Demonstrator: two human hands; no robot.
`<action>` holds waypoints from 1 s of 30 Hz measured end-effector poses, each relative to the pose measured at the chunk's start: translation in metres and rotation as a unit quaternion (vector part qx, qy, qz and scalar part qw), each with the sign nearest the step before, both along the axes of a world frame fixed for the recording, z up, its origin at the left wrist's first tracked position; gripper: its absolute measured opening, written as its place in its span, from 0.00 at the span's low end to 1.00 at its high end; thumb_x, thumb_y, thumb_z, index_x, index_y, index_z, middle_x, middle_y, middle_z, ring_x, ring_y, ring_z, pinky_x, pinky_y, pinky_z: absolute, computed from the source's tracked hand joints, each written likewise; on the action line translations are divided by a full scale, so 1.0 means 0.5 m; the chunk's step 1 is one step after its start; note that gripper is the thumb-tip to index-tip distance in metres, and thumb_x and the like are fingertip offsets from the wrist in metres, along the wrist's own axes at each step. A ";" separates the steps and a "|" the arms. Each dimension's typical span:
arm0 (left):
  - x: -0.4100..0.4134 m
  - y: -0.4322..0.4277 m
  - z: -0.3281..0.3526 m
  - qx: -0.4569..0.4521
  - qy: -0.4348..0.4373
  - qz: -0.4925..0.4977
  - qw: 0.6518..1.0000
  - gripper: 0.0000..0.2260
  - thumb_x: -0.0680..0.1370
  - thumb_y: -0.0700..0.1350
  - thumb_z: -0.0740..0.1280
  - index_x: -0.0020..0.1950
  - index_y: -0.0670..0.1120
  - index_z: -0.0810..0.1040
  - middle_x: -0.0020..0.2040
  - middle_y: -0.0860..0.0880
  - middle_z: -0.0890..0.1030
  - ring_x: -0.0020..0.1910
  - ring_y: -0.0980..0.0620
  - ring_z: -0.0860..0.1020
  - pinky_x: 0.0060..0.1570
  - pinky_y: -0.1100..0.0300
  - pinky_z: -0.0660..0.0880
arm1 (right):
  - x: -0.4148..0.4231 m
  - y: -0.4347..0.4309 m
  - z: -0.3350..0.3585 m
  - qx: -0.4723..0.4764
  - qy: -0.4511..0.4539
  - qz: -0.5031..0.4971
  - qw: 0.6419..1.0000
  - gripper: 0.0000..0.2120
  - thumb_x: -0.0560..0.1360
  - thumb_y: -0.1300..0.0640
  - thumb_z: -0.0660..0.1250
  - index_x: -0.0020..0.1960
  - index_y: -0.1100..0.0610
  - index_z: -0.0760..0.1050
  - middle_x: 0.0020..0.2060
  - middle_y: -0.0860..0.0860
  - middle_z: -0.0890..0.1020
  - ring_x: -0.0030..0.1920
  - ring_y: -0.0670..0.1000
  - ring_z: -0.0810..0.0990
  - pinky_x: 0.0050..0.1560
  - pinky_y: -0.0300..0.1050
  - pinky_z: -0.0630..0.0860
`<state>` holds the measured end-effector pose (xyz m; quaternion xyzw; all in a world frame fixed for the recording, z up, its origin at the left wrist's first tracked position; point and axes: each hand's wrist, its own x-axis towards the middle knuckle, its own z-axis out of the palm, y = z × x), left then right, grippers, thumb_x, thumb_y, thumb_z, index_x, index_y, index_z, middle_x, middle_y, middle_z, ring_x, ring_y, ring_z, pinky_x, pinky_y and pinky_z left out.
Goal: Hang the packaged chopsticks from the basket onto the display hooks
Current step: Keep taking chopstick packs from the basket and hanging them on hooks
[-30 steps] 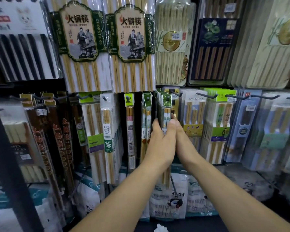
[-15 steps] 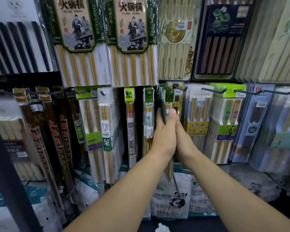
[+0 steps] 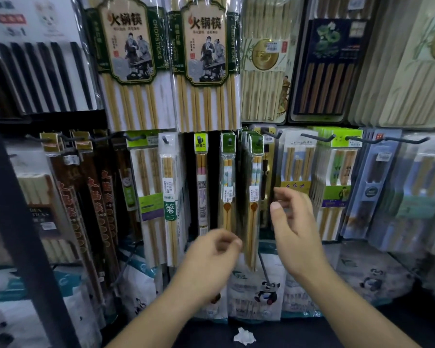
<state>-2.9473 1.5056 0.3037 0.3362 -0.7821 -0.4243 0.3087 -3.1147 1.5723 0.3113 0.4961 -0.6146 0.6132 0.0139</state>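
Note:
A stack of slim green-topped chopstick packs hangs on a display hook in the middle of the rack. My left hand hovers below and left of the packs, fingers loosely curled, holding nothing. My right hand is to the right of the packs, fingers relaxed and blurred, apart from them. No basket is in view.
More packs hang on neighbouring hooks: a single green-topped pack, a pink-banded pack, white packs. Bare hook tips stick out at right. Large hot-pot chopstick packs hang above. Panda-printed bags sit below. A dark post stands left.
Both hands pressed together around the hanging packs before; now they have let go and pulled back, the left downward and left, the right to the right.

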 end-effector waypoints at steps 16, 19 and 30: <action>-0.091 -0.128 0.082 0.017 0.120 -0.013 0.993 0.31 0.83 0.64 0.57 0.83 0.54 0.55 0.80 0.53 0.65 0.78 0.52 0.63 0.77 0.53 0.60 | 0.106 -0.121 0.030 0.056 -0.169 0.123 0.976 0.35 0.76 0.29 0.46 0.81 0.38 0.51 0.79 0.38 0.58 0.76 0.38 0.58 0.80 0.50 0.56; -0.104 -0.133 0.079 0.079 0.156 -0.032 0.984 0.31 0.84 0.63 0.56 0.84 0.55 0.50 0.82 0.53 0.61 0.79 0.55 0.59 0.77 0.56 0.54 | 0.092 -0.148 0.031 0.061 -0.227 0.140 0.962 0.33 0.79 0.31 0.46 0.82 0.42 0.56 0.78 0.41 0.62 0.74 0.39 0.63 0.77 0.45 0.59; -0.126 -0.132 0.051 0.161 0.241 -0.083 0.953 0.28 0.85 0.61 0.54 0.84 0.56 0.54 0.80 0.59 0.62 0.58 0.80 0.68 0.50 0.79 0.62 | 0.082 -0.178 0.013 0.077 -0.279 0.180 0.940 0.31 0.82 0.33 0.47 0.80 0.47 0.63 0.77 0.44 0.68 0.71 0.40 0.66 0.71 0.39 0.62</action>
